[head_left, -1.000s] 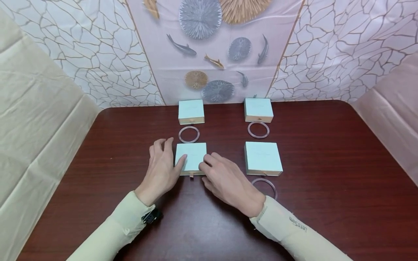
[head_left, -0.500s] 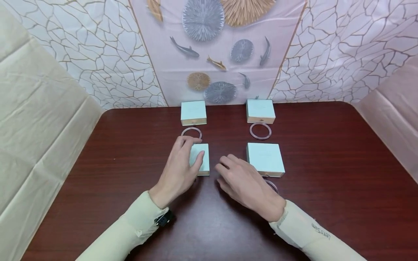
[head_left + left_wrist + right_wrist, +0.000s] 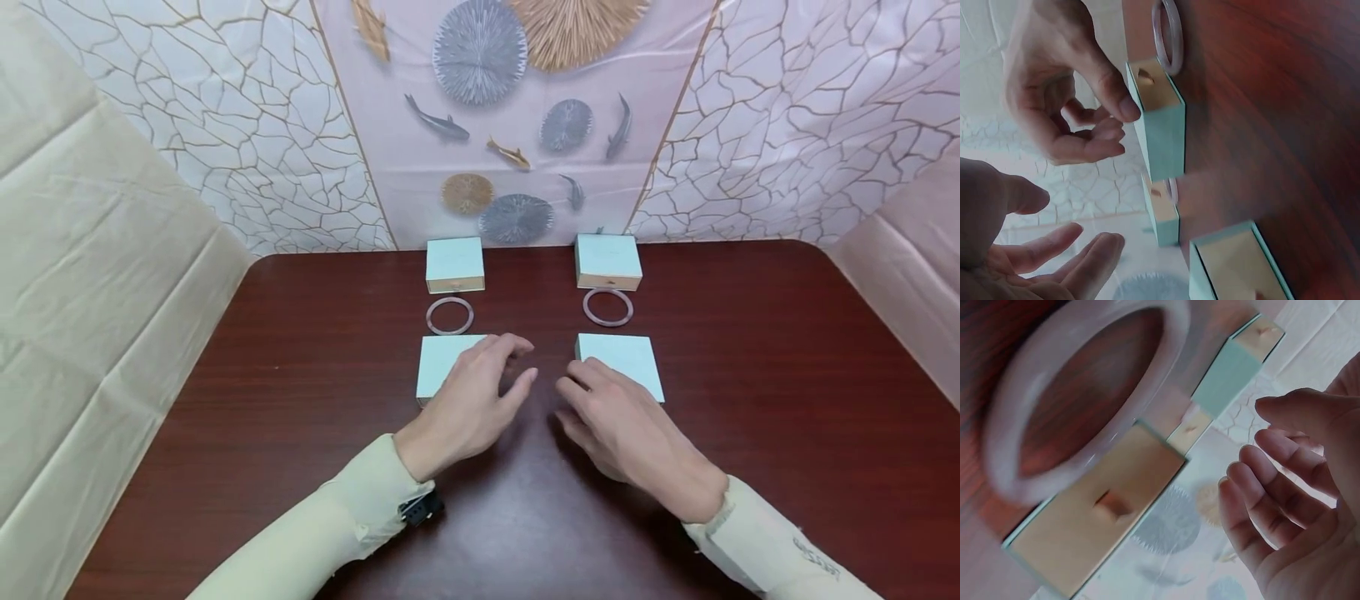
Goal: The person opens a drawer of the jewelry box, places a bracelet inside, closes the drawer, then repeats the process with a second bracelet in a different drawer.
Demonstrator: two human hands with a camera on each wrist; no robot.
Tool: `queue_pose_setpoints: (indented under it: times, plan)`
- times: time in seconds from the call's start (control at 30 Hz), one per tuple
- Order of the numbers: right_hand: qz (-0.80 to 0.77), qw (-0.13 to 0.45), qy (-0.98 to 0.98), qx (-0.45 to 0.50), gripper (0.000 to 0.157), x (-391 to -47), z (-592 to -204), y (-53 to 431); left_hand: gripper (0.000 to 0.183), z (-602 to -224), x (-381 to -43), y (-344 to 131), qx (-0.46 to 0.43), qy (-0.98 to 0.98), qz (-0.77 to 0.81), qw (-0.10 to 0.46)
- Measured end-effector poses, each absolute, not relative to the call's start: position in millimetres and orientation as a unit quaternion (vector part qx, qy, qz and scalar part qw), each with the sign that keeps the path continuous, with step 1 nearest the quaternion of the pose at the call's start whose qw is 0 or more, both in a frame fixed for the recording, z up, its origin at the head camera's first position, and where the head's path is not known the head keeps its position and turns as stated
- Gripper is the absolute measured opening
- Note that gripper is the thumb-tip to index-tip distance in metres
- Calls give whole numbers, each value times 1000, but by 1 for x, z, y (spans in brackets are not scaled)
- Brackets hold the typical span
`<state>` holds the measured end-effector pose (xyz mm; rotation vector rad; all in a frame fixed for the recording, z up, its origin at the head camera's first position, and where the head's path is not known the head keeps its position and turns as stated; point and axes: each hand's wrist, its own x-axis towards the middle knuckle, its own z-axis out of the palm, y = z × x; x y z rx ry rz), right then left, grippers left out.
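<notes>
My left hand (image 3: 472,400) hovers over the table with thumb and fingers parted, holding nothing; in the head view it overlaps the front left pale mint drawer box (image 3: 438,362). My right hand (image 3: 630,442), fingers loosely bent and holding nothing, is at the near left corner of the front right mint box (image 3: 626,362). In the right wrist view, a pale lilac bangle (image 3: 1007,431) lies before that box's beige drawer front with its small ribbon tab (image 3: 1112,504). The right hand hides this bangle in the head view.
Two more mint boxes stand at the table's back edge, the back left box (image 3: 455,262) and the back right box (image 3: 608,260). A left bangle (image 3: 429,317) and a right bangle (image 3: 608,324) lie before them. Patterned cloth (image 3: 300,167) hangs behind the table (image 3: 262,433).
The left hand has come off the front left box and moved right across it. The right hand has also left that box, moving right to the front right box. The view has shifted slightly.
</notes>
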<state>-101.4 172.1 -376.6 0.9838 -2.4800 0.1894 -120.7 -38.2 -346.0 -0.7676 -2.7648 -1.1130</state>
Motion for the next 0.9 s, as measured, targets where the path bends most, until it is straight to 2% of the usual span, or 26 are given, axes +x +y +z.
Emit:
queue_pose_setpoints:
  times: [0.2, 0.4, 0.9]
  plan:
    - [75, 245, -900, 352, 25, -100, -374, 194, 30, -345, -122, -22, -253, -898, -360, 16]
    - [76, 230, -910, 338, 30, -95, -375, 211, 30, -346, -128, -9, -227, -903, -365, -18]
    - [45, 224, -911, 345, 30, -94, -381, 236, 45, -362, -148, 18, -156, -923, -338, -92]
